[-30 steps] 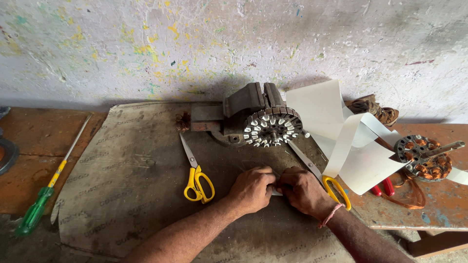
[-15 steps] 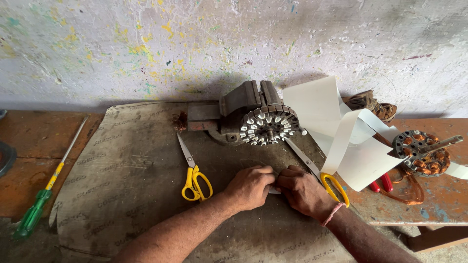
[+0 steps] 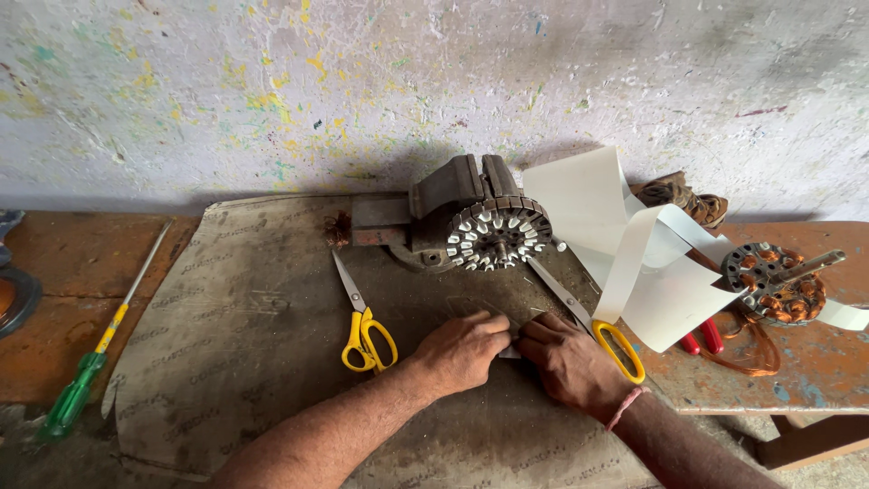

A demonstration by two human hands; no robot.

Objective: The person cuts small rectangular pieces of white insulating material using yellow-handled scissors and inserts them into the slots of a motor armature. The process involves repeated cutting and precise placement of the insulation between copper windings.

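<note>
On the grey mat [image 3: 235, 344] covering my desk [image 3: 815, 371], my left hand [image 3: 463, 349] and right hand [image 3: 568, 362] meet fingertip to fingertip, both curled narrow and pinching a small pale strip of paper [image 3: 510, 350] flat against the mat. Just beside my left hand lie yellow-handled scissors [image 3: 362, 321]; a second yellow-handled pair [image 3: 593, 321] touches my right hand. Beyond my fingers stands a motor stator [image 3: 496, 235] against a vise [image 3: 444, 204]. White insulation sheet [image 3: 625, 254] curls to the right, near a copper-wound stator [image 3: 774, 282]. A green screwdriver [image 3: 95, 349] lies far left.
</note>
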